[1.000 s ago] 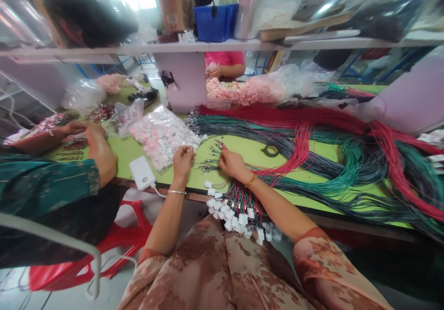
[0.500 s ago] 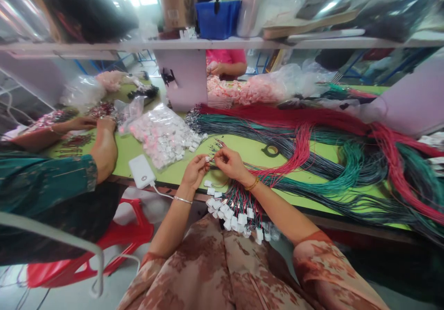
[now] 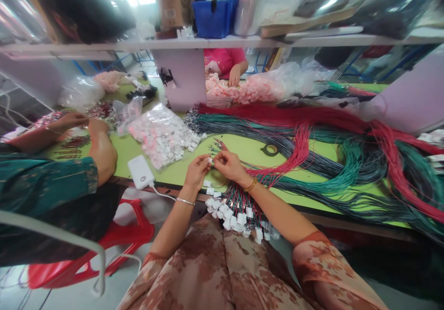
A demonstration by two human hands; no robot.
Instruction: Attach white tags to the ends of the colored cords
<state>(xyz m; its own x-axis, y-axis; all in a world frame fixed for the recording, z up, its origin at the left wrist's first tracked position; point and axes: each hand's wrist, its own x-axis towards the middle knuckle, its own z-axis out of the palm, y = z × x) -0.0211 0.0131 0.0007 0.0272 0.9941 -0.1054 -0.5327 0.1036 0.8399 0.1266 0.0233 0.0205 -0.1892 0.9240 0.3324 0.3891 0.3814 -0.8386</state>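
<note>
Between the fingertips of my left hand is a small white connector, pinched at the table's front edge. My right hand is closed right beside it, its fingertips pinching what looks like a thin wire at the connector; the wire is mostly hidden by the fingers. Below my hands, a bunch of wires ending in white connectors hangs over the edge towards my lap. Just beyond my fingers lie loose wire ends. Long bundles of red wires, green wires and dark wires stretch across the right side.
A clear bag of white connectors lies left of centre, near a white power bank with a cable. Black tape rests among the wires. A co-worker's arm is at left, by a red stool. Another person sits opposite.
My hands have drawn closer together at the connector, with slight finger movement. The person opposite has lowered a hand onto the pink pile. The view has shifted slightly.
</note>
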